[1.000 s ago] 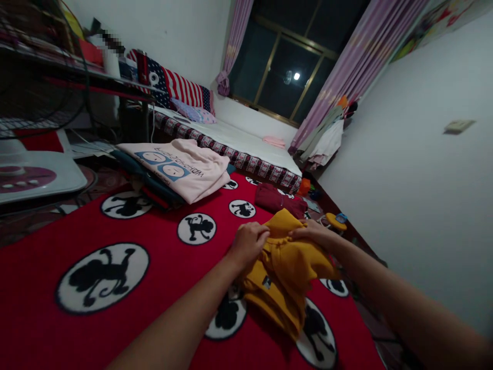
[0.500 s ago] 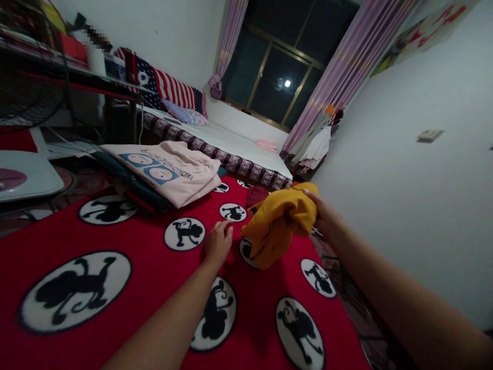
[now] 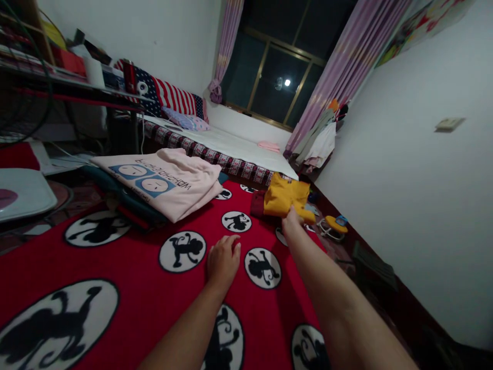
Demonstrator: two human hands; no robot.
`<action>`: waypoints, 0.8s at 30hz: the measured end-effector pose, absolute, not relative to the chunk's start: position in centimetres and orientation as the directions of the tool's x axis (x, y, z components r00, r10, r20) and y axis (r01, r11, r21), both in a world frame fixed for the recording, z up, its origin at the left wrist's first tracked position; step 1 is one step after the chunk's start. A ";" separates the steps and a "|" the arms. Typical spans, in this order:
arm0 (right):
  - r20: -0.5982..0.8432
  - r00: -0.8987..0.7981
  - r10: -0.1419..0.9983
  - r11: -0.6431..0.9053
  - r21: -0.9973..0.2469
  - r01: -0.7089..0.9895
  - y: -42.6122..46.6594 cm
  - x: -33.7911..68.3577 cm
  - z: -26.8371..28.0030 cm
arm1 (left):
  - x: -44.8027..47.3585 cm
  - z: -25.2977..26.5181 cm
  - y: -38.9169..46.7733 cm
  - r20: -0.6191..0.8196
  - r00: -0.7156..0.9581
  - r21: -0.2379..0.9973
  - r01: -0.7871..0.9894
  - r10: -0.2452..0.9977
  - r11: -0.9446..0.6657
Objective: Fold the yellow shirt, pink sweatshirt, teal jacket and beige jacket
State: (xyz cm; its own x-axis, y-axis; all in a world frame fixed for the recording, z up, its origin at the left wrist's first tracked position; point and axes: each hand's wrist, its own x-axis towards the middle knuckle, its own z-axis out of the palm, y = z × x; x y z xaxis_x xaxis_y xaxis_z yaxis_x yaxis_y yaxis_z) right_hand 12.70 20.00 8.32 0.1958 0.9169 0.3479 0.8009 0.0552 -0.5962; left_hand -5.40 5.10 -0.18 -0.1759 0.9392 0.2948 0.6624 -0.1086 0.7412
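Note:
My right hand (image 3: 293, 218) reaches far forward and grips the near edge of a folded yellow garment (image 3: 287, 195); its fingertips are partly hidden. The yellow garment lies partly over a folded dark red garment (image 3: 257, 203) at the far right of the red cloth (image 3: 146, 288), which is printed with monkeys in white ovals. My left hand (image 3: 224, 259) is open and empty, fingers loosely bent, low over the cloth near its middle. Left of it, a folded pale pink shirt (image 3: 181, 177) with blue print tops a pile with a dark green garment (image 3: 115, 190).
Behind stands a bed (image 3: 239, 146) with a patterned side. A cluttered desk (image 3: 96, 95) is at the left, near a white stool (image 3: 26, 192). Right of the cloth, a yellow stool (image 3: 336, 224) stands on the floor by the wall (image 3: 423, 205).
My right hand has moved forward and down with the yellow garment, which now rests over the dark red one. My left hand has shifted slightly right and nearer.

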 end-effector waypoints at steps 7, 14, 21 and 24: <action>0.296 0.345 0.891 0.050 -0.818 0.573 15.6 12.7 2.1 | -5.3 -0.3 4.9 0.302 -0.157 0.716 0.689 0.940 -0.115; 0.496 -0.033 0.867 0.202 -0.292 0.935 16.7 15.8 6.4 | -5.2 -0.4 4.9 0.311 -0.124 0.701 0.699 0.942 -0.139; 0.273 -0.129 0.953 0.059 0.251 0.966 19.6 14.9 7.4 | -5.2 -0.2 4.8 0.288 -0.110 0.685 0.718 0.951 -0.124; 0.316 -0.048 0.947 -0.027 0.227 0.973 20.7 14.1 8.1 | -5.2 -0.2 4.8 0.298 -0.096 0.671 0.728 0.950 -0.137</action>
State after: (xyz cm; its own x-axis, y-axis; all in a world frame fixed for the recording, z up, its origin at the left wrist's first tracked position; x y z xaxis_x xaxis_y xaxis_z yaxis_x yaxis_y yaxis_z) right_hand 14.05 20.66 8.13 -0.0480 0.9475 0.3162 0.9734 -0.0266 0.2274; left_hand -5.16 4.76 -0.16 -0.0963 0.9497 0.2981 0.7284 -0.1368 0.6714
